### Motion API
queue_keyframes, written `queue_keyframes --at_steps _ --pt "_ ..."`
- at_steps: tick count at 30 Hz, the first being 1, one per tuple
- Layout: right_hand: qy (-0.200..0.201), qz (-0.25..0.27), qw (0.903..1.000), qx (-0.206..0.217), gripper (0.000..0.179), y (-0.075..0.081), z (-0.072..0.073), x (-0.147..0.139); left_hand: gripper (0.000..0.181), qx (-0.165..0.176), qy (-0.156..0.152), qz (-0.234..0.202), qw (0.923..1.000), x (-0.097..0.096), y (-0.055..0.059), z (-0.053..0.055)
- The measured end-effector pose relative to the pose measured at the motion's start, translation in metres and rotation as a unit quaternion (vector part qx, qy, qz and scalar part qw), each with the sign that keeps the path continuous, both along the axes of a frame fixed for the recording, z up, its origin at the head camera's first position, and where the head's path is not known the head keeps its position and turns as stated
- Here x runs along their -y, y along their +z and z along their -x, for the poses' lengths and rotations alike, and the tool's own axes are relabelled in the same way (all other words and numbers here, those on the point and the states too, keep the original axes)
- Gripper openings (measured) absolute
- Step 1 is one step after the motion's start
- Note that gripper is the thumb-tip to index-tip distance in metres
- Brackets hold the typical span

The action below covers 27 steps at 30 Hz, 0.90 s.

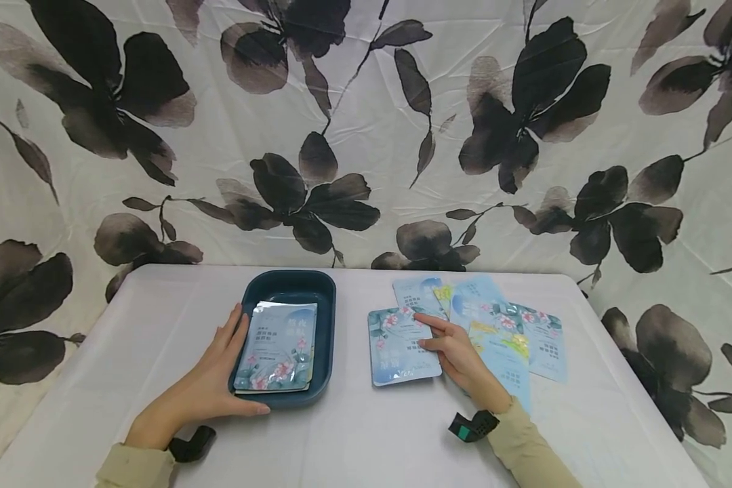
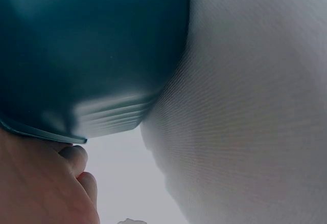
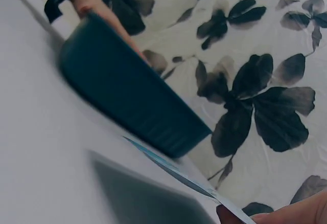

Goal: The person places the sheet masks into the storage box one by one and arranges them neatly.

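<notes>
Left of the loose packets on the bench, I am pinching a flowery packet with the right hand, trying not to bend it, while the left hand, spread wide, is steadying the blue tray.

Wears long sleeves in a plain, muted beige with a faint olive tint. Has the left sleeve finishing in a wide, loose-looking cuff, just behind the wrist of the left hand. Carries a small matte black left wrist camera on the thumb side of that hand, bent like an elbow, with rounded corners. Bears a black right wrist camera just behind the right hand, more angular in outline and marked with a small bright green patch. Shows the right sleeve softly creased, narrowing toward that wrist. Leaves both hands bare beyond the cuffs.
</notes>
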State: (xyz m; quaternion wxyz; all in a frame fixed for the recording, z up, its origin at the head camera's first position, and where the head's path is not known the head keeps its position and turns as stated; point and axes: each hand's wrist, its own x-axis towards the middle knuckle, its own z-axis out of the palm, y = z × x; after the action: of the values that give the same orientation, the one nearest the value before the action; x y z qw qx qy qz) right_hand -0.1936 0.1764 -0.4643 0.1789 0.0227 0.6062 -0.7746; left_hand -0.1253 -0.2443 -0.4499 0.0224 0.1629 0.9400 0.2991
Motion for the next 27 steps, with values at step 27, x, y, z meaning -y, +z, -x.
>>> queue_keyframes --at_steps 27 --pt "0.023 0.062 0.9977 -0.012 0.062 0.032 0.011 0.057 0.150 -0.004 0.003 -0.001 1.0000 0.001 -0.001 -0.001"
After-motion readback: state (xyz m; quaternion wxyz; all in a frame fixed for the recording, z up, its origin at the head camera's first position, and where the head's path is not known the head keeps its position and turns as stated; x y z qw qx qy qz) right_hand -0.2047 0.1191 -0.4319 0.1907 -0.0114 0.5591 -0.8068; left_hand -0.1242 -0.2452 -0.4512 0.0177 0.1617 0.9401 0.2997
